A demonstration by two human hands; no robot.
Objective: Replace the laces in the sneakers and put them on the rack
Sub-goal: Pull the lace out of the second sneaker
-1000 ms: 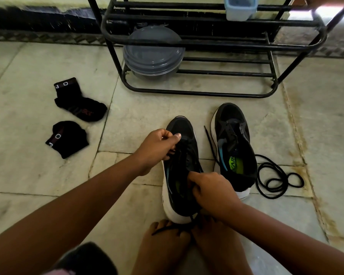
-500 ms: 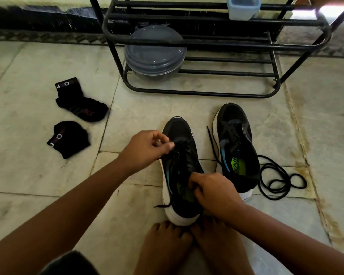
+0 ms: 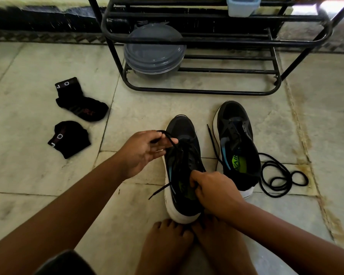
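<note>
Two black socks [image 3: 81,108] are seen lying on the tiled floor [image 3: 28,171] at the left of the frame. A black metal rack [image 3: 207,42] is set at the top centre; on its lower bars a lidded grey bowl [image 3: 154,50] is placed, its contents hidden, and a pale blue tub [image 3: 243,5] is cut off at the top edge. A loose coiled lace [image 3: 280,175] is laid at the right, touching the right sneaker [image 3: 236,143]. At the centre, the left sneaker [image 3: 184,165] is held at its collar by the curled right hand [image 3: 216,193], while its lace [image 3: 168,135] is pinched by the left hand [image 3: 143,151], fingers otherwise loose. Bare feet [image 3: 167,247] are pressed to its heel.
</note>
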